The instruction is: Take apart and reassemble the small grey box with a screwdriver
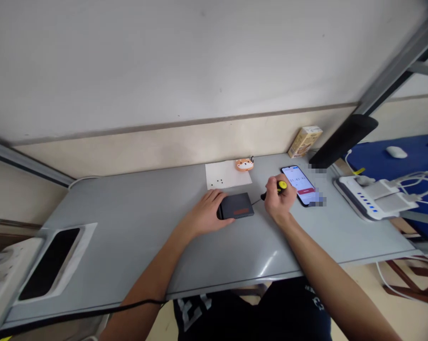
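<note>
On the grey desk point(135, 227) lies a dark grey flat box-shaped device point(237, 206) with reddish marking on its top. My left hand point(211, 211) grips its left end, thumb along the near edge and fingers along the far side. A screwdriver point(282, 185) with a black and yellow handle is wrapped in the fist of my right hand point(279, 199). Its thin shaft points left to the device's right end; whether the tip touches cannot be made out. Behind the device, several small dark screws point(219, 181) rest on a white sheet of paper point(231, 175).
An orange animal-faced case point(244, 164) sits on the paper's far edge. Right of my right hand lies a lit phone point(299, 184), then a power strip point(373, 196) with plugged chargers. A carton point(305, 141) and black cylinder point(343, 139) stand behind. A dark phone point(50, 263) lies at left.
</note>
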A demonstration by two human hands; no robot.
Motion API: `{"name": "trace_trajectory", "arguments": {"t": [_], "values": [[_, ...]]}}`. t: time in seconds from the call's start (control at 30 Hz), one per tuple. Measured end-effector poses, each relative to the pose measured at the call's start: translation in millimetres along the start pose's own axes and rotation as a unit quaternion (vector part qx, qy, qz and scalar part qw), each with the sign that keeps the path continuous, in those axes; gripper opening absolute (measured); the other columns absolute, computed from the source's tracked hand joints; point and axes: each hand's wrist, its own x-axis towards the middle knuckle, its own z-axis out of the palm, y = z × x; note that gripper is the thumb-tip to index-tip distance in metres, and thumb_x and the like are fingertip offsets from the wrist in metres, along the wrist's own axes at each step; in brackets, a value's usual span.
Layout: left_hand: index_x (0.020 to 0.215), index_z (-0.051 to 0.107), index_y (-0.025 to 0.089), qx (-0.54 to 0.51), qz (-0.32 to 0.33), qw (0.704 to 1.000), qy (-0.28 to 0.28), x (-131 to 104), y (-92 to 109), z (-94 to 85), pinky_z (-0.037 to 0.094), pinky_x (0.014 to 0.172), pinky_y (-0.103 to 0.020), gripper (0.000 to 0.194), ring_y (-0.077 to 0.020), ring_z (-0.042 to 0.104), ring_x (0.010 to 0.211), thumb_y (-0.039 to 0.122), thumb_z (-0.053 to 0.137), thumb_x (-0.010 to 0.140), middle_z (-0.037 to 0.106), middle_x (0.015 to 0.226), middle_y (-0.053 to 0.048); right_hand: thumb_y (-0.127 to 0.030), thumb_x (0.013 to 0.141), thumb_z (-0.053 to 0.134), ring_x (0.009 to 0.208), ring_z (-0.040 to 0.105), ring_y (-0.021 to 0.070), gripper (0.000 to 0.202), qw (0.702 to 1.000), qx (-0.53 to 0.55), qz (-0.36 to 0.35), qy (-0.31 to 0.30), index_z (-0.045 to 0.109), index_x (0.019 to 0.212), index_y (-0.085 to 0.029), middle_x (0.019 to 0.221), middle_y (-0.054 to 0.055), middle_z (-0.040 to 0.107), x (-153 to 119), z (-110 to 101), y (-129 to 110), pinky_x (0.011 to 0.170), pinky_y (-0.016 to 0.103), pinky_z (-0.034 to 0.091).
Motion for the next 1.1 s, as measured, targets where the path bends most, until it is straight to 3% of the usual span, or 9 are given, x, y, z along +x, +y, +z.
{"name": "trace_trajectory", "arguments": {"t": [0.07,0.13,0.27,0.37,0.53,0.87,1.0,1.1], "values": [[0.136,0.054,0.027,0.000,-0.002,1.000,-0.001,-0.4,-0.8,0.8,0.043,0.113,-0.050,0.065,-0.0323,0.051,0.131,0.049,0.078,0.080,0.056,0.136,-0.010,-0.043,0.096,0.053,0.054,0.045,0.0153,0.034,0.999,0.018,-0.008,0.040,0.047,0.067,-0.025,0.056,-0.002,0.049,-3.1,-0.1,-1.7,0.056,0.031,0.035],[0.137,0.054,0.027,0.002,-0.006,1.000,0.000,-0.8,-2.1,3.0,0.044,0.111,-0.050,0.068,-0.0327,0.051,0.131,0.051,0.079,0.079,0.055,0.138,-0.010,-0.039,0.096,0.052,0.054,0.047,0.0157,0.030,0.998,0.057,-0.026,0.025,0.048,0.070,-0.026,0.058,-0.001,0.052,-10.7,1.6,-6.6,0.057,0.032,0.038],[0.133,0.056,0.027,0.006,-0.011,1.000,0.003,-1.5,-5.6,8.1,0.046,0.109,-0.049,0.064,-0.0323,0.053,0.127,0.055,0.079,0.080,0.056,0.136,-0.009,-0.032,0.091,0.059,0.058,0.056,0.0166,0.018,0.972,0.124,-0.096,-0.174,0.058,0.074,-0.025,0.065,0.001,0.062,-29.5,9.6,-22.3,0.061,0.032,0.043],[0.134,0.057,0.028,0.001,-0.007,1.000,-0.001,-1.2,-8.3,9.2,0.045,0.109,-0.047,0.063,-0.0314,0.054,0.127,0.057,0.078,0.081,0.057,0.134,-0.008,-0.032,0.088,0.061,0.059,0.055,0.0160,0.019,0.957,0.120,-0.089,-0.250,0.059,0.070,-0.026,0.065,0.001,0.063,-34.0,14.0,-29.5,0.062,0.031,0.043],[0.154,0.039,0.036,0.011,0.008,1.000,-0.010,0.1,-11.0,7.9,0.041,0.114,-0.050,0.094,-0.0333,0.048,0.134,0.056,0.085,0.074,0.053,0.142,-0.007,-0.039,0.093,0.054,0.056,0.049,0.0153,0.030,0.978,0.054,-0.027,-0.199,0.052,0.067,-0.025,0.059,-0.001,0.054,-23.0,9.7,-23.1,0.060,0.031,0.040],[0.153,0.041,0.039,0.023,0.001,1.000,-0.017,-2.2,-9.3,0.1,0.048,0.105,-0.044,0.083,-0.0291,0.056,0.119,0.046,0.081,0.080,0.055,0.125,-0.006,-0.037,0.097,0.053,0.050,0.036,0.0110,0.036,0.996,0.022,-0.003,-0.090,0.042,0.066,-0.023,0.053,-0.006,0.038,2.2,-0.1,-7.1,0.054,0.028,0.031],[0.150,0.045,0.039,0.020,0.001,1.000,-0.016,-2.6,-9.4,-1.7,0.050,0.102,-0.043,0.079,-0.0276,0.058,0.116,0.044,0.081,0.080,0.055,0.123,-0.005,-0.037,0.098,0.053,0.053,0.039,0.0119,0.034,0.998,0.031,-0.027,-0.055,0.046,0.068,-0.022,0.056,-0.005,0.042,3.1,-0.5,-0.2,0.055,0.028,0.031],[0.149,0.046,0.038,0.012,0.011,1.000,-0.012,-2.3,-9.1,-1.9,0.050,0.103,-0.043,0.077,-0.0278,0.057,0.118,0.043,0.082,0.080,0.056,0.123,-0.005,-0.038,0.099,0.053,0.057,0.043,0.0127,0.032,0.995,0.052,-0.034,-0.078,0.049,0.071,-0.022,0.060,-0.003,0.047,-1.1,2.5,2.2,0.056,0.028,0.034]]}}
